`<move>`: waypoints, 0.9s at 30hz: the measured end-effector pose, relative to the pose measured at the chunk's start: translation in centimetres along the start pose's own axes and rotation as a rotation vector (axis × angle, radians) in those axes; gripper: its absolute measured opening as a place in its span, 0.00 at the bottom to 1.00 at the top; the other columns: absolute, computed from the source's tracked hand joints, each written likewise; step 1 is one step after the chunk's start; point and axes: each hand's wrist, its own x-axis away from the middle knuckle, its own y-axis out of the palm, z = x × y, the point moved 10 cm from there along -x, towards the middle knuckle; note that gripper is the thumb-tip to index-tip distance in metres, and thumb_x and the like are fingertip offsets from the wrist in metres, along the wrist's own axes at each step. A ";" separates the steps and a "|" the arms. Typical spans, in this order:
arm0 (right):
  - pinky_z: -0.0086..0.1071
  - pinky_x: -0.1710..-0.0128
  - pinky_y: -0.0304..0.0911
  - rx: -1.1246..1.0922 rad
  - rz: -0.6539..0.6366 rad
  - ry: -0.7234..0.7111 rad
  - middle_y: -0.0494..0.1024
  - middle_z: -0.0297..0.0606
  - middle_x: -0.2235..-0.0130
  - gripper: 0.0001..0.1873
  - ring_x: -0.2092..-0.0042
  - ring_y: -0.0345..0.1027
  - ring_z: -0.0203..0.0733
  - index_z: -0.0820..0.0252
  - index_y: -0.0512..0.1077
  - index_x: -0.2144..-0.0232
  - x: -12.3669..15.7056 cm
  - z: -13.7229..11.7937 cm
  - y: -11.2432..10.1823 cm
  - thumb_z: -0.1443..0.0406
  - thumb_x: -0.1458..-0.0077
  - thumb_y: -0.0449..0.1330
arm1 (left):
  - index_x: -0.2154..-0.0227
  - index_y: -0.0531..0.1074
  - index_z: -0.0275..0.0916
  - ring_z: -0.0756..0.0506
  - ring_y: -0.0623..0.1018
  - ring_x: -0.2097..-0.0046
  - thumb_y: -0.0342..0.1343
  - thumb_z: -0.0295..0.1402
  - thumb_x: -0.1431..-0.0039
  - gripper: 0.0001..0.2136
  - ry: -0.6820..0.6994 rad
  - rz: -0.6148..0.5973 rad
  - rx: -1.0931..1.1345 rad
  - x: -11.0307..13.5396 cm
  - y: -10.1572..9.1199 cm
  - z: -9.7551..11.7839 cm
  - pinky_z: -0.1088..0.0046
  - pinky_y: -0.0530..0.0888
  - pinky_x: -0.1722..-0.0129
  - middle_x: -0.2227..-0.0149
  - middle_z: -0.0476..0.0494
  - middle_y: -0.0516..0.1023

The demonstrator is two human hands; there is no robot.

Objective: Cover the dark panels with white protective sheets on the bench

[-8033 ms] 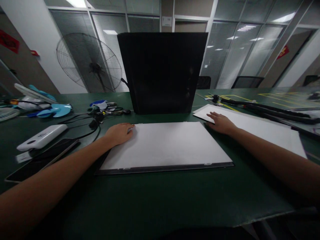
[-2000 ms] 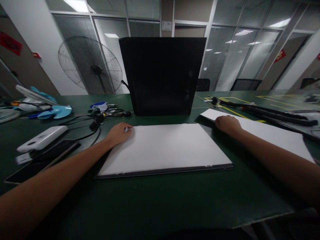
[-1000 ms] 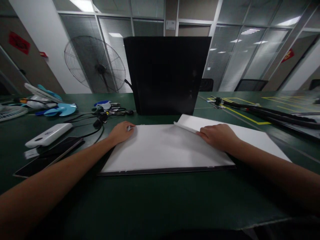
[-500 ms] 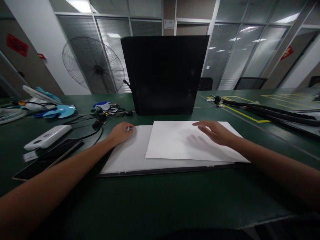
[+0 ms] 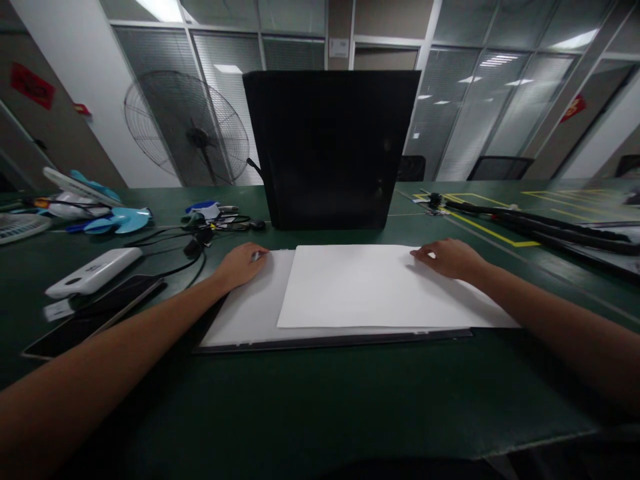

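Observation:
My left hand [image 5: 241, 267] rests at the far left corner of a flat white panel [image 5: 235, 325] with a dark rim. Its fingers are curled round a small grey shiny thing [image 5: 257, 256], too small to name. A white sheet of paper [image 5: 345, 287] overlaps the panel and reaches past its right side. At the sheet's far edge, my right hand [image 5: 453, 260] has thumb and fingers closed in a pinch on the paper. The panel's right part is hidden beneath the sheet.
A large black box-like object [image 5: 333, 150] stands behind the panel. Left of my arm lie a white device [image 5: 93, 272], a dark phone [image 5: 95, 313] and black cables [image 5: 200, 243]. A blue-bladed fan [image 5: 124, 220] lies farther left; black tubing [image 5: 550, 225] at right.
My right hand has moved right, from hovering over the paper to pinching its far edge. The sheet's left edge now lies farther left and nearer. My left hand has stayed put.

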 end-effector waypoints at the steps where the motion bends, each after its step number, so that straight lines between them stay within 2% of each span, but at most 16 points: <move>1: 0.47 0.56 0.71 -0.001 0.007 -0.024 0.85 0.46 0.56 0.34 0.57 0.79 0.55 0.51 0.83 0.50 0.2 -1.1 -0.1 0.43 0.31 0.43 | 0.50 0.81 0.38 0.36 0.81 0.45 0.46 0.44 0.33 0.23 0.001 0.003 0.014 0.1 -0.1 0.0 0.62 0.73 0.41 0.47 0.36 0.83; 5: 0.53 0.51 0.73 -0.005 0.070 -0.135 0.82 0.44 0.46 0.35 0.51 0.78 0.59 0.51 0.81 0.46 1.5 -5.0 -0.7 0.43 0.30 0.41 | 0.51 0.81 0.38 0.36 0.80 0.44 0.43 0.48 0.30 0.25 -0.010 0.011 0.035 0.6 -0.4 0.0 0.62 0.73 0.41 0.47 0.36 0.83; 8: 0.57 0.45 0.70 -0.033 0.102 -0.193 0.79 0.44 0.41 0.36 0.44 0.75 0.61 0.52 0.80 0.44 2.2 -6.8 -1.2 0.42 0.30 0.42 | 0.50 0.80 0.39 0.37 0.80 0.43 0.42 0.50 0.30 0.26 -0.007 -0.002 0.038 0.7 -0.4 0.2 0.63 0.72 0.40 0.46 0.37 0.83; 11: 0.58 0.43 0.69 -0.096 0.107 -0.228 0.80 0.45 0.43 0.36 0.44 0.75 0.61 0.53 0.81 0.45 2.6 -7.9 -1.6 0.42 0.30 0.43 | 0.49 0.80 0.37 0.36 0.79 0.43 0.43 0.53 0.31 0.29 0.005 -0.016 0.039 0.6 -0.4 0.6 0.62 0.71 0.39 0.45 0.35 0.82; 15: 0.58 0.42 0.68 -0.209 0.124 -0.275 0.81 0.44 0.44 0.34 0.44 0.74 0.62 0.52 0.82 0.47 3.1 -9.5 -2.5 0.42 0.30 0.45 | 0.48 0.80 0.39 0.35 0.80 0.45 0.53 0.59 0.38 0.30 -0.021 -0.038 0.001 0.5 -0.3 0.5 0.63 0.72 0.42 0.46 0.37 0.82; 18: 0.55 0.44 0.70 -0.273 0.130 -0.311 0.81 0.43 0.44 0.33 0.45 0.76 0.59 0.53 0.80 0.45 3.4 -10.3 -3.0 0.43 0.30 0.46 | 0.48 0.81 0.41 0.35 0.80 0.46 0.57 0.57 0.41 0.28 -0.032 -0.037 -0.004 0.3 0.0 0.1 0.63 0.73 0.43 0.46 0.38 0.82; 22: 0.52 0.42 0.70 -0.310 0.158 -0.326 0.80 0.42 0.43 0.31 0.45 0.76 0.55 0.53 0.79 0.43 2.6 -9.1 -2.6 0.45 0.29 0.47 | 0.47 0.81 0.42 0.36 0.80 0.46 0.55 0.48 0.40 0.24 -0.021 -0.033 0.003 0.1 0.2 -0.4 0.62 0.73 0.42 0.46 0.40 0.82; 27: 0.60 0.36 0.63 -0.211 0.219 -0.345 0.78 0.46 0.40 0.29 0.40 0.72 0.61 0.55 0.80 0.44 0.5 -4.2 -0.9 0.46 0.31 0.50 | 0.46 0.80 0.37 0.36 0.80 0.45 0.53 0.39 0.44 0.24 0.023 -0.041 0.022 0.1 0.4 -0.2 0.62 0.72 0.40 0.44 0.37 0.81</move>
